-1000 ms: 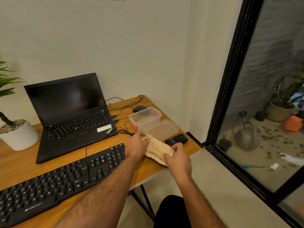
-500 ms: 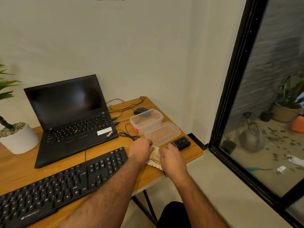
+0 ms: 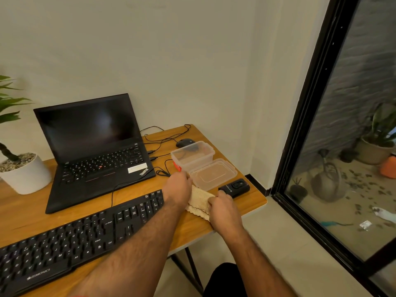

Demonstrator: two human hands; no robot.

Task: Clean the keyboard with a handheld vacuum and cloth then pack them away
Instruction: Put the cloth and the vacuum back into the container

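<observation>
Beige cloth (image 3: pixel 200 201) under curled fingers (image 3: pixel 212 203) of both hands.

Plain cream wall (image 3: pixel 171 61) lay behind, wooden desk (image 3: pixel 132 189) stood on pale tiled floor (image 3: pixel 278 254), black-framed glass door (image 3: pixel 304 116) at right, dim courtyard plants (image 3: pixel 381 129) showed beyond.

1. The keyboard (image 3: pixel 70 239) lies before me on the desk (image 3: pixel 137 191), the laptop (image 3: pixel 94 151) behind it.
2. My left hand (image 3: pixel 176 189) and right hand (image 3: pixel 224 211) flank the cloth (image 3: pixel 199 201), right of the keyboard.
3. Behind the cloth sit the lid (image 3: pixel 213 175) and the container (image 3: pixel 192 156); the handheld vacuum (image 3: pixel 234 188) lies right of the lid.
</observation>
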